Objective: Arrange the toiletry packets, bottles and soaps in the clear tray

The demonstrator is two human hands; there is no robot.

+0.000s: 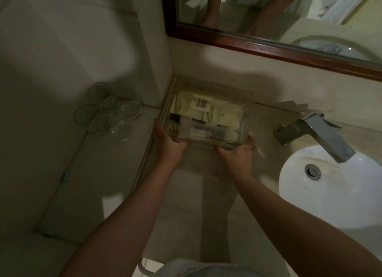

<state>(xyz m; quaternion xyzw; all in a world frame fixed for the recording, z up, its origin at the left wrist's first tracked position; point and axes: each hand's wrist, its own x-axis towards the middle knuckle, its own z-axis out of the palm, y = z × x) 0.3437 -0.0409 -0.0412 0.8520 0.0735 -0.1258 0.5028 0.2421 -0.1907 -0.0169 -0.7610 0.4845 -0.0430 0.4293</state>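
— Clear plastic, that tray (pixel 247 119); where does it sit?
— On the pale stone table (pixel 206 194), pushed into the back corner under the wood-framed mirror (pixel 268 47), left of the white sink (pixel 330 194) and its metal faucet (pixel 322 132).
— And the hands?
— Both are on its near wall. The left hand (pixel 168 141) wraps the near-left corner, fingers curled onto the wall. The right hand (pixel 237 152) clasps the near-right corner the same way. Both are clamped on the tray, arms stretched out from the bottom edge.
— What lies inside?
— Cream toiletry packets (pixel 219 113) across the back half, some printed with dark marks. In front of them small bottles (pixel 198 128) lie on their sides, and a couple of pale oval soaps (pixel 233 129) rest at the right end. It is dim and blurred, so I cannot count them.
— Anything else around?
— A cluster of upright drinking glasses (pixel 109 109) on the ledge to the left, well apart from the tray
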